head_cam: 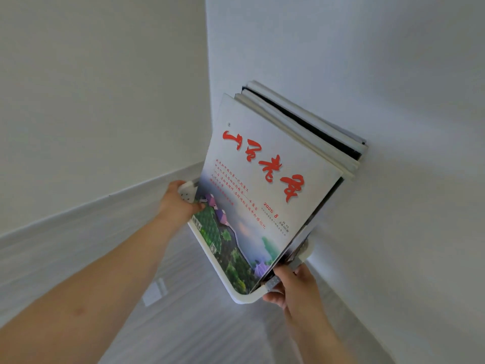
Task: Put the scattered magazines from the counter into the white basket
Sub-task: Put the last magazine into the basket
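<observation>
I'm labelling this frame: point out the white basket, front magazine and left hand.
white basket (pixel 242 299), head view, lower rim.
front magazine (pixel 265 177), head view, cover middle.
left hand (pixel 177 206), head view, back of hand.

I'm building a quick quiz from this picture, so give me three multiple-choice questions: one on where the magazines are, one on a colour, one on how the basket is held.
1. Where are the magazines? A) flat on the floor B) standing in the basket C) on a chair
2. What colour is the front magazine's title? A) red B) blue C) green
3. How is the basket held? A) one hand only B) by nobody C) both hands

Answers: 1 B, they stand inside its rim. 2 A, the letters are red. 3 C, the left hand grips one end, the right hand the other.
</observation>
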A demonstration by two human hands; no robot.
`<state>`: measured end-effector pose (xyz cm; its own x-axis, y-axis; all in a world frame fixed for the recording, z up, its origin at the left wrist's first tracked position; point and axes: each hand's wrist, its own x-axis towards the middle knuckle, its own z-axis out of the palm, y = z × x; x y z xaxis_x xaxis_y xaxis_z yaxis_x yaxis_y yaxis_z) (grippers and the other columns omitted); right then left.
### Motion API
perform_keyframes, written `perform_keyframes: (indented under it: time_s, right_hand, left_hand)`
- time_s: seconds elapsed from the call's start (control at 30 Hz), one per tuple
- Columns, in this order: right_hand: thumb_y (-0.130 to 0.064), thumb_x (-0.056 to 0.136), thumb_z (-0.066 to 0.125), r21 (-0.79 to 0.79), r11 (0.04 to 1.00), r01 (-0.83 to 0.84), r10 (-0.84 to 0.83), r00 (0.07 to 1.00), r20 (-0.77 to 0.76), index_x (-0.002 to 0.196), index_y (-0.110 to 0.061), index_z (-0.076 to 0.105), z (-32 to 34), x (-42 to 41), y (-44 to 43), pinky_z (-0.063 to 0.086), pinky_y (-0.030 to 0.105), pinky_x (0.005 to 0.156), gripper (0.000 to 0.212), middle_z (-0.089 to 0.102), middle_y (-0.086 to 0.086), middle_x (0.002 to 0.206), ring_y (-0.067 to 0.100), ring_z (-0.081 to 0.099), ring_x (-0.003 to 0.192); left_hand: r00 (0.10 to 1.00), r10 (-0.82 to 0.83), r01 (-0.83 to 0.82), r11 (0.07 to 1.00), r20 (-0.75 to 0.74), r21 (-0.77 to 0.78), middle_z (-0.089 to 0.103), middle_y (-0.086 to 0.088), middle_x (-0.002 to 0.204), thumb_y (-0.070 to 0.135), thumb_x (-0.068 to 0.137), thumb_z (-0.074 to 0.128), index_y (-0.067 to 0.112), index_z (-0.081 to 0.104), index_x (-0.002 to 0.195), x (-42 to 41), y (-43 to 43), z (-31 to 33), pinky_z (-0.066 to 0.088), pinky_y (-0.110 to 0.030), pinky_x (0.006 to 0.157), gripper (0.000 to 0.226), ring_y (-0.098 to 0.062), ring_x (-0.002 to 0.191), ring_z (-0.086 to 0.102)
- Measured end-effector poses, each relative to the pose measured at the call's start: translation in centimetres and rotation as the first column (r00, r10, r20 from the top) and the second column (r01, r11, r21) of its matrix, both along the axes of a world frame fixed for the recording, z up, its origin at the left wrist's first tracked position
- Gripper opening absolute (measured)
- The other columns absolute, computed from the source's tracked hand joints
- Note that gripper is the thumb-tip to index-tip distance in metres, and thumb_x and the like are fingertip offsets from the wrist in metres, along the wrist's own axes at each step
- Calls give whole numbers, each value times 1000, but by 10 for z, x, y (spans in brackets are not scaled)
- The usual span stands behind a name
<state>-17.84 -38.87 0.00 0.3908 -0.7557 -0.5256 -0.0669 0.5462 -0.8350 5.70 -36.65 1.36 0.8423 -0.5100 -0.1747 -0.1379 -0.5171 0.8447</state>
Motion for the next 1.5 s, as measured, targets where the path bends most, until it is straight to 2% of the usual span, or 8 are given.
perform_keyframes:
  time_s: [0.2,0.37,0.53,0.7,0.87,1.0,1.37,1.5]
  right_hand:
    - [-3,80,58,-57,998,24,-22,999,30,84,-11,61,3,-61,19,49,22,38,9,69,-1,52,13,63,45]
    - [-3,84,53,-66,995,77,-73,996,59,78,-15,62,3,-117,39,56,28,44,16,71,-2,54,14,67,51]
    - [-1,87,47,-75,993,89,-84,994,68,78,-12,60,6,-149,51,55,26,42,19,69,1,57,13,66,49]
    - [0,88,44,-106,991,80,-75,996,51,80,-12,59,11,-178,61,56,27,43,20,71,1,55,16,67,52]
    - [-9,89,46,-141,988,69,-66,998,25,86,-16,58,13,-195,70,59,32,56,14,68,10,81,25,66,72]
    - [-7,89,46,-151,985,83,-82,997,16,85,-17,58,13,-202,74,59,30,53,16,68,10,80,24,67,69]
    - [-10,90,46,-139,987,77,-81,996,-24,93,-13,57,10,-213,75,59,31,57,12,67,14,87,27,66,74]
    - [-18,90,48,-138,987,84,-97,991,-91,91,-7,58,14,-215,76,56,24,47,14,63,20,80,25,61,62]
  left_hand:
    - [999,-46,46,999,-14,-6,54,-20,121,2,70,72,5,40,123,-59,13,4,38,-31,77,62,-22,90,44]
    - [993,-115,115,993,-21,-23,54,-20,122,5,72,71,6,39,124,-114,25,0,41,-33,81,62,-32,105,52]
    - [984,-164,160,986,-65,-55,54,-18,120,7,72,71,8,39,123,-146,35,2,41,-32,79,60,-24,92,47]
    - [970,-230,226,972,-82,-61,51,-16,124,11,73,71,10,36,125,-173,46,3,46,-38,90,63,-31,108,51]
    - [962,-255,253,967,-92,-40,49,-17,127,12,77,68,10,34,129,-190,54,5,45,-40,92,62,-30,108,50]
    - [959,-264,261,965,-105,-41,47,-17,130,9,79,65,9,33,130,-198,59,7,44,-42,95,60,-34,117,47]
    - [955,-275,274,961,-110,-28,45,-18,131,11,81,62,9,30,131,-209,61,9,45,-43,96,59,-35,119,46]
    - [953,-282,279,959,-109,-38,40,-18,138,16,84,59,11,21,139,-214,64,12,41,-43,100,66,-36,124,42]
